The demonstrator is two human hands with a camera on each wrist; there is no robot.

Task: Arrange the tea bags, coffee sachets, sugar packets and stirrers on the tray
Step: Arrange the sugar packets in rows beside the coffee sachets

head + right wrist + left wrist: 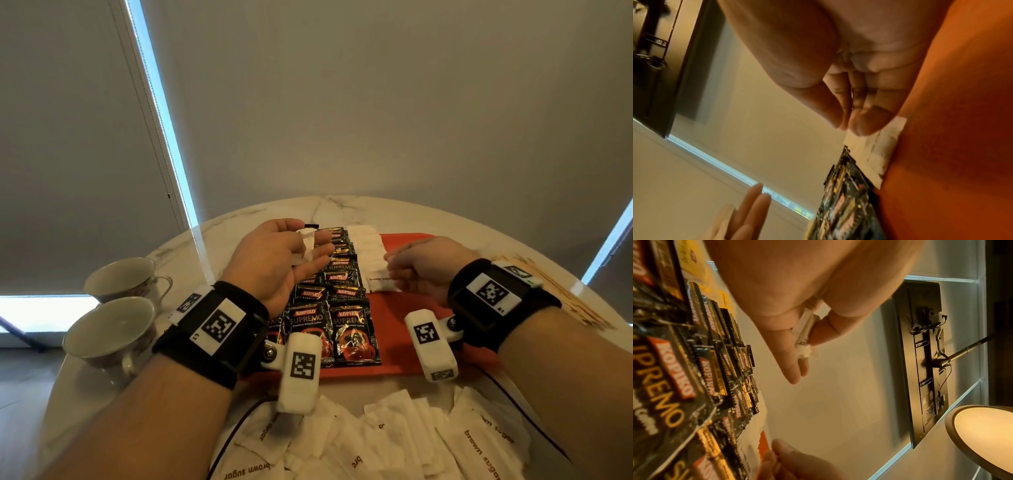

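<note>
Care with overlap was what this step called for: each new sugar packet should lie square against the last in the white row on the orange tray, just right of the coffee sachets, without nudging them. The right hand, fingertips gathered and pressed together, touched the nearest packet of that row; whether they pinched it could not be told. The left hand hovered above the sachets, thumb and fingers gripping a few folded packets. More loose packets lay off the tray's near edge.
</note>
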